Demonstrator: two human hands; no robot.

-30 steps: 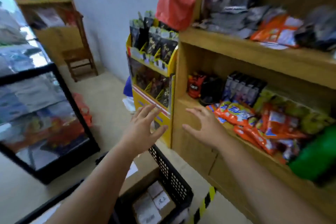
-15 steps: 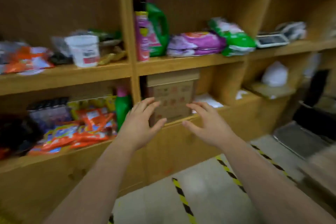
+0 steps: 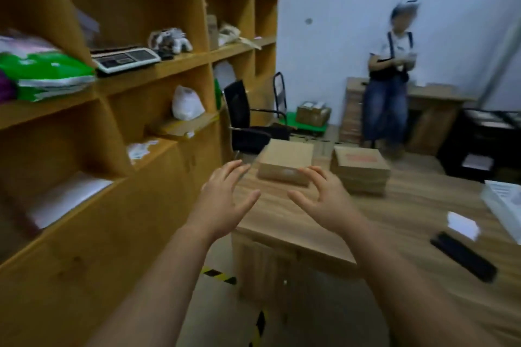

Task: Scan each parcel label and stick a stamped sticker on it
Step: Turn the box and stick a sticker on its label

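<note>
Two cardboard parcels lie on a wooden table (image 3: 408, 205): a plain brown box (image 3: 286, 162) near the table's left corner and a stack of flat boxes with a red mark (image 3: 359, 169) to its right. My left hand (image 3: 222, 200) and my right hand (image 3: 327, 197) are held out in front of me, fingers spread, holding nothing, just short of the plain box. A black scanner-like device (image 3: 463, 256) and a white slip (image 3: 462, 224) lie on the table at the right.
Wooden shelving (image 3: 174, 65) runs along the left, with a scale (image 3: 124, 58) and bags. A black chair (image 3: 248, 124) stands behind the table. A person (image 3: 390, 79) stands at the back by a desk. Yellow-black tape (image 3: 218, 275) marks the floor.
The view has swung right, from snack shelves past the middle shelves to the table with parcels. Both hands stay raised and empty in front of me.
</note>
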